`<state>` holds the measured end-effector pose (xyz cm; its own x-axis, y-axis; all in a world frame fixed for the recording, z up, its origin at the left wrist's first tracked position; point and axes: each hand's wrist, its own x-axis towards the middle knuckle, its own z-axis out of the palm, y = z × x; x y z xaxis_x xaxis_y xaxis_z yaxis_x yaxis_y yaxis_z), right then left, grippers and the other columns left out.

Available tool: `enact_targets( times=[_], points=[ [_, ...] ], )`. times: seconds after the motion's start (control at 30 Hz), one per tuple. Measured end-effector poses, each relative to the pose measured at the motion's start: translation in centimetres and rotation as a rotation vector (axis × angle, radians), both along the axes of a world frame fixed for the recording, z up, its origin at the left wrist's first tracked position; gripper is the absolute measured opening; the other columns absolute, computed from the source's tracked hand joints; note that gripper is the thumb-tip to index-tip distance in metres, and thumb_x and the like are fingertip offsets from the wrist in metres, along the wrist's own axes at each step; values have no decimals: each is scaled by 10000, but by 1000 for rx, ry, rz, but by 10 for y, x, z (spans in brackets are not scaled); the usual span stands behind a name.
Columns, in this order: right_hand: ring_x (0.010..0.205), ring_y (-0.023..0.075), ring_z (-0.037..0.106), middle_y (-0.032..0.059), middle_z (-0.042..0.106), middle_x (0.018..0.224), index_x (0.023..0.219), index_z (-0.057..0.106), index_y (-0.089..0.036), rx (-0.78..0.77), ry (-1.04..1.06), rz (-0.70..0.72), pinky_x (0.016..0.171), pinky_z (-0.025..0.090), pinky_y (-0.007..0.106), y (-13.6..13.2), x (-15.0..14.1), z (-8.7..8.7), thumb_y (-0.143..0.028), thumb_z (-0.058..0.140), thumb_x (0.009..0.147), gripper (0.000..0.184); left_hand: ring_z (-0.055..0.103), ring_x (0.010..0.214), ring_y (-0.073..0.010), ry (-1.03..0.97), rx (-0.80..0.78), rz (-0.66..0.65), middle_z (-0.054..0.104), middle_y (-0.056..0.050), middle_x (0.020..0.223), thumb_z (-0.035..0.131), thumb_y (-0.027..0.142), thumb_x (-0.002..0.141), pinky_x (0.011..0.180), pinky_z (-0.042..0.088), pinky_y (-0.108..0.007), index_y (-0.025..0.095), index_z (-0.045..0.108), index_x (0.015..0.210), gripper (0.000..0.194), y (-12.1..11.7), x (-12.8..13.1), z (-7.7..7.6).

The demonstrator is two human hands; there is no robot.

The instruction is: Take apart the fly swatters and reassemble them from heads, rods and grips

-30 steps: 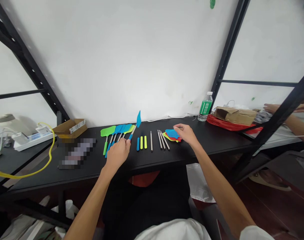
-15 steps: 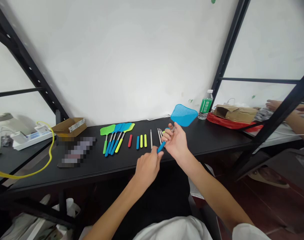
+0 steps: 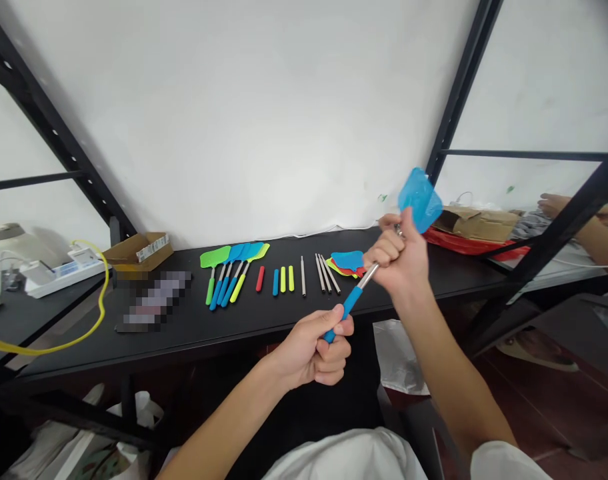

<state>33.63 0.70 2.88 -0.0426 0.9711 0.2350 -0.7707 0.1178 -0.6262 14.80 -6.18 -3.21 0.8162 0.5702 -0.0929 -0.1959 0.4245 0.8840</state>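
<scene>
A fly swatter with a blue mesh head point(image 3: 420, 199) is held slantwise between my two hands, above the table's front edge. My left hand point(image 3: 320, 343) is closed around its blue grip. My right hand point(image 3: 398, 253) wraps the metal rod near the head, thumb against the head's lower end. Behind my hands lie loose swatter heads point(image 3: 347, 261) in blue, yellow and red, and several bare metal rods point(image 3: 329, 275). Loose grips in red, blue and yellow point(image 3: 283, 279) lie further left, beside several whole swatters point(image 3: 231, 273) in a fanned row.
The black table point(image 3: 184, 350) runs along a white wall. At left stand an open cardboard box point(image 3: 140, 252), a power strip point(image 3: 67, 275) and a yellow cable point(image 3: 103, 293). Flattened brown cardboard point(image 3: 477, 225) lies on red plastic at right. Another person's hand point(image 3: 554, 203) shows at far right.
The swatter and my right hand have moved up and right, and more metal rod now shows between my hands. My left hand has moved slightly right and down. The loose heads are now uncovered.
</scene>
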Motion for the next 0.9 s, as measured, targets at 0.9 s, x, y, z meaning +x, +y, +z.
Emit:
enact_targets(
  times=[0.9],
  points=[
    [435, 75, 315, -49, 420, 636, 882, 547, -207, -105, -124, 123, 350, 251, 159, 51, -3, -34, -273, 553, 878, 66, 638, 984, -283, 1673, 1120, 986, 602, -140, 1174, 365, 356, 991, 722, 483, -330, 193, 564, 1359, 449, 85, -87, -44]
  ],
)
